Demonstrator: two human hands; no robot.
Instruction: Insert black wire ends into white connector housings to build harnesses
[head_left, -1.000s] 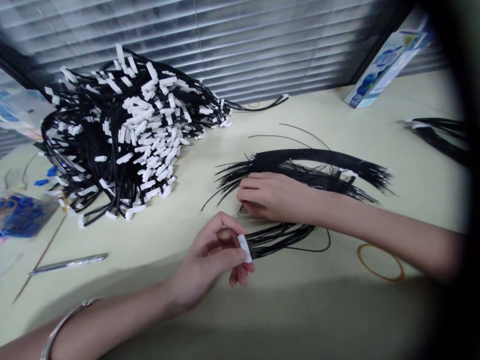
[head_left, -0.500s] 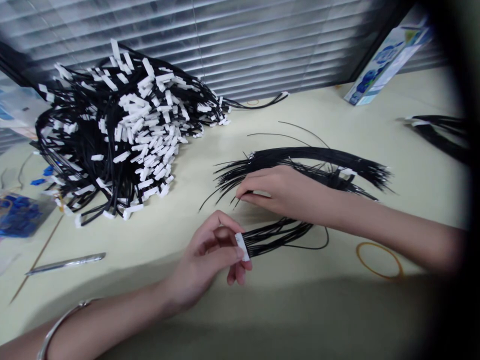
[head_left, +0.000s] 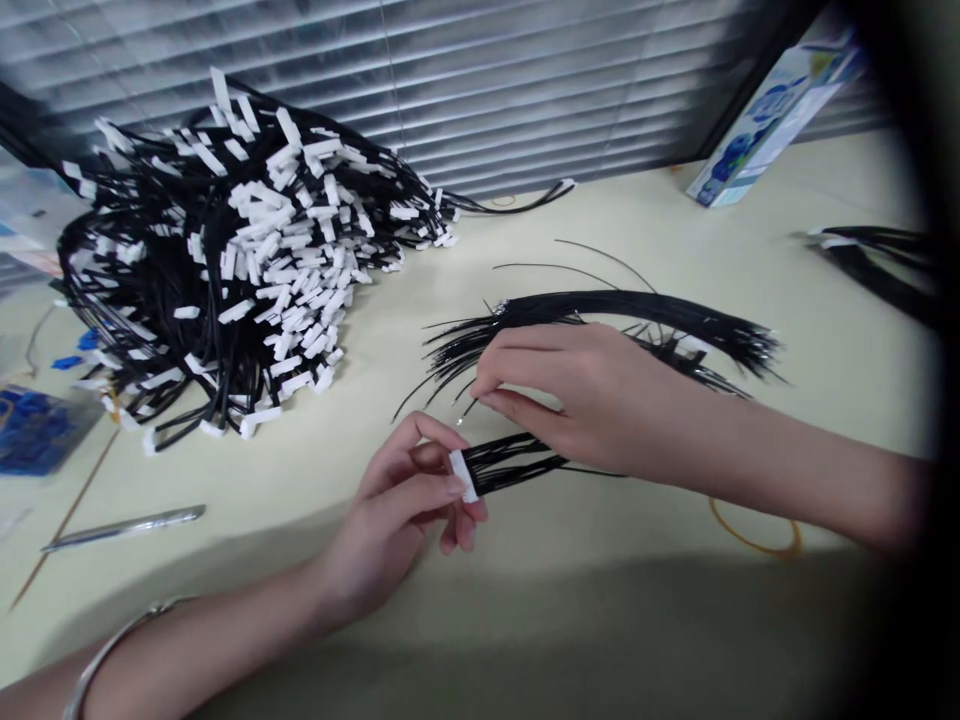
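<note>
My left hand (head_left: 412, 500) is closed on a white connector housing (head_left: 463, 476), thumb on its near face. Several black wires (head_left: 514, 463) run from the housing to the right and pass under my right hand (head_left: 562, 385). Between thumb and forefinger my right hand pinches one black wire (head_left: 468, 408), whose small metal terminal points down toward the housing, apart from it. Just behind that hand lies a bundle of loose black wires (head_left: 600, 303) with bare metal terminals at the ends. Part of another white connector (head_left: 691, 345) shows beyond my right wrist.
A big heap of black cables with white connectors (head_left: 277, 250) fills the back left. Around it are a bag of blue parts (head_left: 34, 430), tweezers (head_left: 124, 527) and a thin stick (head_left: 64, 520). A carton (head_left: 761, 125), more cables (head_left: 877, 250) and a rubber band (head_left: 757, 545) are at the right.
My right hand has come nearer to the connector with the wire in its pinch, the terminal now showing below the fingertips. My left hand has shifted slightly left and up with the housing.
</note>
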